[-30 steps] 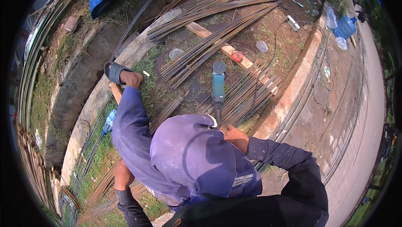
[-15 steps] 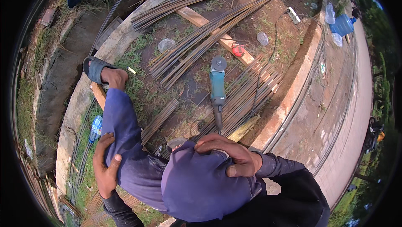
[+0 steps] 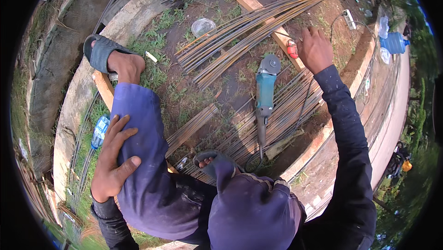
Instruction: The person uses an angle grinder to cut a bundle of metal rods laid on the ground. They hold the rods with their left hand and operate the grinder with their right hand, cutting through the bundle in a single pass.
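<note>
On the left knee of my purple-blue trousers [image 3: 143, 134] rests my left hand [image 3: 113, 160], fingers spread and empty. My right hand [image 3: 316, 49] reaches far out, back upward, its fingers bent down and slightly apart. Just left of its thumb sits a small rounded red object [image 3: 292, 49], like a tape measure, on a wooden plank [image 3: 281, 37]; whether the thumb touches it is unclear. Nearer to me, a teal angle grinder [image 3: 265, 90] with a grey disc guard lies across thin steel bars [image 3: 295, 97].
Long rusty rebar [image 3: 249, 24] lies bundled over the plank. A white power strip [image 3: 349, 19] with a cord lies beyond my right hand. Concrete edging [image 3: 69, 130] curves along the left. A blue water jug [image 3: 394, 43] lies far right, a small bottle [image 3: 100, 132] by my left knee.
My right hand has left my right knee and stretched forward to beside the red object. My left hand stays on the left knee. The whole view has shifted somewhat.
</note>
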A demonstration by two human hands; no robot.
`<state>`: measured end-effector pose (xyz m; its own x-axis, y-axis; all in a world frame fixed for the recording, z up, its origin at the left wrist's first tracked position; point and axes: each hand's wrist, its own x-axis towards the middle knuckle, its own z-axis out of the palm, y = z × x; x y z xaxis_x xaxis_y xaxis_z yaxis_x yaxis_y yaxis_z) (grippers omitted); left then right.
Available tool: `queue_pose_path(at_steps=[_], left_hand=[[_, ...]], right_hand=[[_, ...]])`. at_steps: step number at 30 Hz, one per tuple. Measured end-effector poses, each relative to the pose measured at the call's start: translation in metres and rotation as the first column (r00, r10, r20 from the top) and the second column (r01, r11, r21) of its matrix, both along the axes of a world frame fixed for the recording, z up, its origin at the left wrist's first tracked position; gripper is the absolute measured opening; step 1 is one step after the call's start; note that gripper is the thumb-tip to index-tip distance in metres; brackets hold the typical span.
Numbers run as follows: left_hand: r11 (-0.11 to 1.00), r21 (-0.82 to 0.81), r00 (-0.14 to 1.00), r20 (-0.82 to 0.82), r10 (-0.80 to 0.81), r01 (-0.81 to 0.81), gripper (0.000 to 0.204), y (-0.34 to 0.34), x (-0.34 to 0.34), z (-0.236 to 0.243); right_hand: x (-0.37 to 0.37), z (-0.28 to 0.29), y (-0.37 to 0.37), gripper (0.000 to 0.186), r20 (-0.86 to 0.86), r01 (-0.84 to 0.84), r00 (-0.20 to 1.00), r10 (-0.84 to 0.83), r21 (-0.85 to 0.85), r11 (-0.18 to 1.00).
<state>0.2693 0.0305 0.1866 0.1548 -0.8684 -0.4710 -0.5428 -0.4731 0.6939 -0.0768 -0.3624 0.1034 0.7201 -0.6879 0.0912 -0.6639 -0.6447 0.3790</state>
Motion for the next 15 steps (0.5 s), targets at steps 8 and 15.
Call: queue_pose_path(at_steps=[8, 15], left_hand=[[0.999, -0.042, 0.999, 0.033, 0.024, -0.022, 0.057, 0.0, -0.01, 0.002], [0.979, -0.159, 0.992, -0.03, 0.121, -0.124, 0.049, -0.014, -0.034, 0.001]], right_hand=[[0.005, -0.035, -0.03, 0.02, -0.372, -0.034, 0.924, 0.093, 0.163, 0.986], [0.001, -0.042, -0.049, 0.025, -0.319, -0.044, 0.942, 0.104, 0.19, 0.981]])
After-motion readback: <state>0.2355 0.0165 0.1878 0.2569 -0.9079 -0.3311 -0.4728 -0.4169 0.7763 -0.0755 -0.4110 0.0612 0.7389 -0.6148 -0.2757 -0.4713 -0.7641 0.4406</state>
